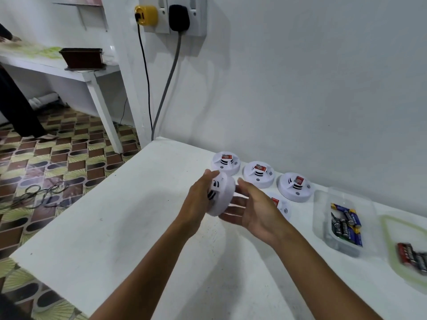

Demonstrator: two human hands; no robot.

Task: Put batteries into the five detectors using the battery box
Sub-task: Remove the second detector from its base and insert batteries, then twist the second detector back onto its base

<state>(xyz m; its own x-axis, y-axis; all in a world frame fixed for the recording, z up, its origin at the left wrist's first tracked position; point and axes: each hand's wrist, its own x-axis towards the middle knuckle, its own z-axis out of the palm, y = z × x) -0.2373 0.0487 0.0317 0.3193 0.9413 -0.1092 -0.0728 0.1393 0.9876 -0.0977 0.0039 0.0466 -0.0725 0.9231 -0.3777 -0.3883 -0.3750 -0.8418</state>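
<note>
Obs. from beside the white table (115, 227): 1 detector (220, 196) is lifted off the surface and tipped on edge, face toward the left hand (201, 197). That hand grips it, fingers curled over the upper rim and palm against the slotted face. Likely reason for the tilt: to bring the back, where a battery bay would sit, round toward the person. The back itself cannot be seen from here.

The right hand (251, 211) is open, fingers spread and relaxed, palm turned toward the detector's rim. Its fingertips are just beside the rim, possibly touching; contact cannot be confirmed. It reads as ready to support or twist the body.

4 other detectors lie flat near the wall: 3 in a row, the far one (226, 163), the middle one (259, 173) and the near one (294, 186), all face up with red stickers. The 4th (282, 207) is partly hidden behind the right hand.

The battery box (323, 218), clear plastic, sits to the right of the detectors, well apart from the held unit, with loose batteries (346, 224) inside. More batteries (413, 256) rest on a clear lid (392, 227) further right.

Judgement: no battery is in hand yet, so insertion has not started for this unit.
</note>
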